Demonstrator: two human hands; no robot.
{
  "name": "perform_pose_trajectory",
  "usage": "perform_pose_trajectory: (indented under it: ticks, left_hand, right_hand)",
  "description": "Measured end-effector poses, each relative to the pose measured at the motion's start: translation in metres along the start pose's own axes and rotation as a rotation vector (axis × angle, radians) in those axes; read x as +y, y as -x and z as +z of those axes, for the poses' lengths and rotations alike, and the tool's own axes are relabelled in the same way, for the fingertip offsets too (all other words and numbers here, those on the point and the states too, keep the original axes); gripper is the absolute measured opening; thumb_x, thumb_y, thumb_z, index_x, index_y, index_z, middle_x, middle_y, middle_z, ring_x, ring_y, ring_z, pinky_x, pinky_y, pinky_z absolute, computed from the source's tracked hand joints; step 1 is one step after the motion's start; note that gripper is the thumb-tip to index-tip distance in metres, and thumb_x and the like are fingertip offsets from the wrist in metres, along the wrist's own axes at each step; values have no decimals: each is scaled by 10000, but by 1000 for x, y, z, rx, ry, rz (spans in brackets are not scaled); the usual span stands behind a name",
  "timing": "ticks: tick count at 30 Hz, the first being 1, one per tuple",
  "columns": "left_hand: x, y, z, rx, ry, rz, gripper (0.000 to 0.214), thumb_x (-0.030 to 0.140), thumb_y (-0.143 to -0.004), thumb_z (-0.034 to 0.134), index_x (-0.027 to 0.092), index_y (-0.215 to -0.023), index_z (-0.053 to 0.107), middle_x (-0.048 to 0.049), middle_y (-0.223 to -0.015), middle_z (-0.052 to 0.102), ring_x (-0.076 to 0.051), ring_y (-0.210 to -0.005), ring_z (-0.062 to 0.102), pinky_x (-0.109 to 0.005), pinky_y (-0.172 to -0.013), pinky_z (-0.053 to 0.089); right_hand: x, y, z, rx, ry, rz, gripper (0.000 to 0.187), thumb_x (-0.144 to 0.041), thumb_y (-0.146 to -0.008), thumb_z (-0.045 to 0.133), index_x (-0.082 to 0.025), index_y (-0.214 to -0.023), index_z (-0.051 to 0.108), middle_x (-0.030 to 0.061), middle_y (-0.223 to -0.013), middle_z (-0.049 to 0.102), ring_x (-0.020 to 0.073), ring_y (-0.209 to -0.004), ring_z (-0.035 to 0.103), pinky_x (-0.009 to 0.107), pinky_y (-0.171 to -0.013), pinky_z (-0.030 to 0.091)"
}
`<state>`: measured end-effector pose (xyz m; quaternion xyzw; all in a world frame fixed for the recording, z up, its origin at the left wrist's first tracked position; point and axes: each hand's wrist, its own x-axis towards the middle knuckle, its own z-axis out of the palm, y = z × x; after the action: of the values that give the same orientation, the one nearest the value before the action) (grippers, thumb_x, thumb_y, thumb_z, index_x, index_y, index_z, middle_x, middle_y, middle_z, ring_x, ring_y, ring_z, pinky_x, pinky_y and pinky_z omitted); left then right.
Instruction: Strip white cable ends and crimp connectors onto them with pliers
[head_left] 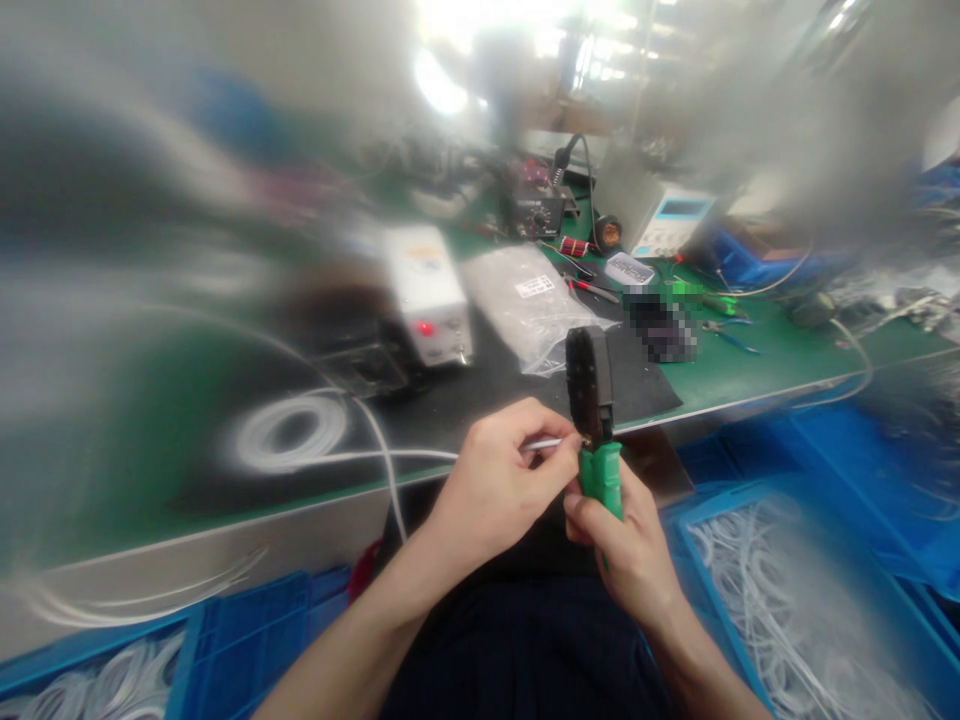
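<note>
My left hand [499, 475] pinches a white cable [541, 444] close to its end, between thumb and forefinger. The cable's tip meets the side of a crimping tool [592, 385], near where the black head joins the green handles; what sits at the tip is too small to make out. Wrapped round those green handles, my right hand [626, 530] keeps the tool upright, head pointing up. From the left hand the cable runs left to a white coil [289, 430] on the black mat [420, 420].
A white box with a red light [427, 295] stands behind the coil. Beside it lies a clear plastic bag [525, 300]. Farther back are a soldering station [540, 210] and pliers [731, 335]. Blue crates of coiled cables [795, 600] flank me below the bench edge.
</note>
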<state>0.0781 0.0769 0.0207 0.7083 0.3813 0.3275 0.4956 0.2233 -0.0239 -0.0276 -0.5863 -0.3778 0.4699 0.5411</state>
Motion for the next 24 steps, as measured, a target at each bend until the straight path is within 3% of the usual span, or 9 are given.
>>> perform_pose_trajectory:
  ticks: [9, 24]
  left_hand:
    - [1, 1, 2, 12, 26, -54, 118, 173, -949, 690, 182, -889, 791, 15, -844, 723, -101, -662, 579, -199, -575, 434]
    - [1, -1, 1, -11, 42, -59, 123, 171, -948, 685, 165, -892, 795, 26, -814, 706, -91, -670, 568, -184, -595, 423]
  right_hand:
    - [2, 0, -1, -14, 9, 2, 110, -169, -932, 677, -228, -1014, 634, -36, -826, 565, 148, -671, 489, 286, -606, 406]
    - [-7, -3, 0, 17, 260, -63, 156, -241, -937, 628, -208, -1090, 615, -42, -772, 594, 157, -643, 521, 310, -626, 400]
